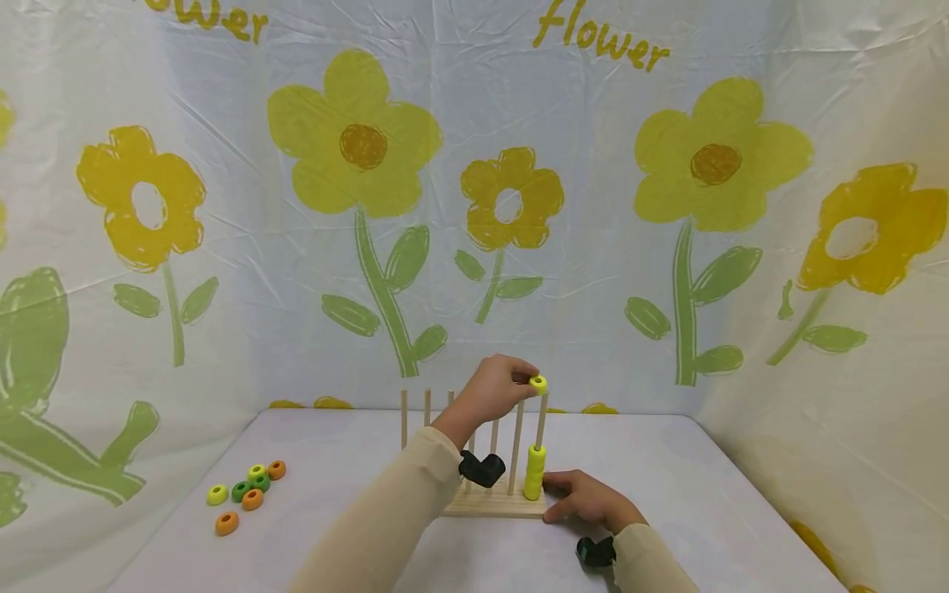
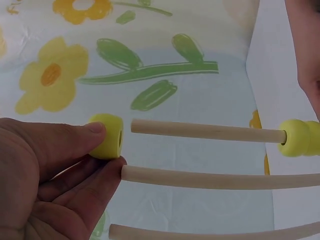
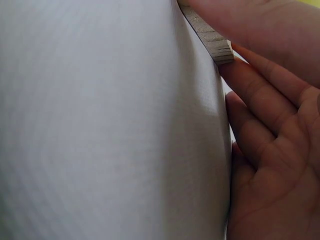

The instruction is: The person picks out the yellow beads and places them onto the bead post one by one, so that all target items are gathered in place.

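My left hand (image 1: pixel 493 389) pinches a yellow bead (image 1: pixel 538 385) between thumb and fingers at the top of the rightmost peg (image 1: pixel 541 422). In the left wrist view, the bead's hole faces the peg's tip, with a small gap between them. Lower on that same peg sits a stack of yellow beads (image 1: pixel 534 473). My right hand (image 1: pixel 589 501) grips the right end of the wooden base (image 1: pixel 493 505), low on the table. The right wrist view has the base's end (image 3: pixel 215 42) between thumb and fingers.
Several loose beads lie at the table's left: yellow (image 1: pixel 217 495), green (image 1: pixel 240 492) and orange (image 1: pixel 226 523). More bare pegs (image 1: pixel 404 420) rise from the base to the left, partly hidden by my left arm. A flower-printed cloth (image 1: pixel 578 329) hangs behind the table (image 1: pixel 319 461).
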The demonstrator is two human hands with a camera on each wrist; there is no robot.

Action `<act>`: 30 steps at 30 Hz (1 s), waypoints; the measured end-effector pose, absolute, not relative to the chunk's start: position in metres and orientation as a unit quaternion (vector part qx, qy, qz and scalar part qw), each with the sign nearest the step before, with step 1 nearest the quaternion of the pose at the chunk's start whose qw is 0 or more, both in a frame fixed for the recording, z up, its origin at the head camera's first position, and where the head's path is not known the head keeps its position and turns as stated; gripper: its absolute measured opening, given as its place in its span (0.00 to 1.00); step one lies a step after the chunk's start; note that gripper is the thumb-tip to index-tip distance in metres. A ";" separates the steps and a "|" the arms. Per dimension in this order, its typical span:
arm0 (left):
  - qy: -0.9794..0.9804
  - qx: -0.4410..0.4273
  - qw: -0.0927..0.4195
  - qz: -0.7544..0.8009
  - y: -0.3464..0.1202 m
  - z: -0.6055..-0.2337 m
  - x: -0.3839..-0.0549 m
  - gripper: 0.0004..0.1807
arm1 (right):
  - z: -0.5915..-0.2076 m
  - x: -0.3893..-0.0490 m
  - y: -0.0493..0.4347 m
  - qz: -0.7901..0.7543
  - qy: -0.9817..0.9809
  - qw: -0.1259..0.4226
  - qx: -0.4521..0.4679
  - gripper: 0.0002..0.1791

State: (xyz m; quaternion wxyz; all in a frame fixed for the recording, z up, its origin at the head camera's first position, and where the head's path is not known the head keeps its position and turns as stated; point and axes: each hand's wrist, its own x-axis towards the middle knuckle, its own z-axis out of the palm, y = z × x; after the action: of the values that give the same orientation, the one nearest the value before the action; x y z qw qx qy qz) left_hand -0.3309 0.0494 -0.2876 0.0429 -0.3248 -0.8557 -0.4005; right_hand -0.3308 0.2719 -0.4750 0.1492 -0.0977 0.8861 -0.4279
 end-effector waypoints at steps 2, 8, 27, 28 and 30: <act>-0.856 -0.322 0.040 -0.402 0.051 -0.289 -0.333 0.18 | -0.476 -0.331 0.272 -0.430 0.885 0.151 -0.098 0.38; -0.856 -0.317 0.035 -0.406 0.056 -0.291 -0.336 0.18 | -0.475 -0.331 0.273 -0.425 0.887 0.151 -0.098 0.38; -0.868 -0.321 0.022 -0.378 0.064 -0.287 -0.341 0.17 | -0.475 -0.331 0.273 -0.424 0.887 0.153 -0.099 0.38; -0.870 -0.321 0.022 -0.374 0.064 -0.287 -0.341 0.17 | -0.475 -0.332 0.273 -0.423 0.888 0.154 -0.100 0.38; -0.874 -0.323 0.023 -0.362 0.066 -0.286 -0.341 0.17 | -0.475 -0.332 0.274 -0.422 0.888 0.154 -0.101 0.38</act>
State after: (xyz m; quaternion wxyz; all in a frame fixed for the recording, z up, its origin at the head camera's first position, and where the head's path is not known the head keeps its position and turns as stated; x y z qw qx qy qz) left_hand -0.3407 0.0656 -0.2856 0.0232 -0.3231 -0.8740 -0.3621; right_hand -0.3319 0.2737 -0.4752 0.1542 -0.1013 0.8877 -0.4218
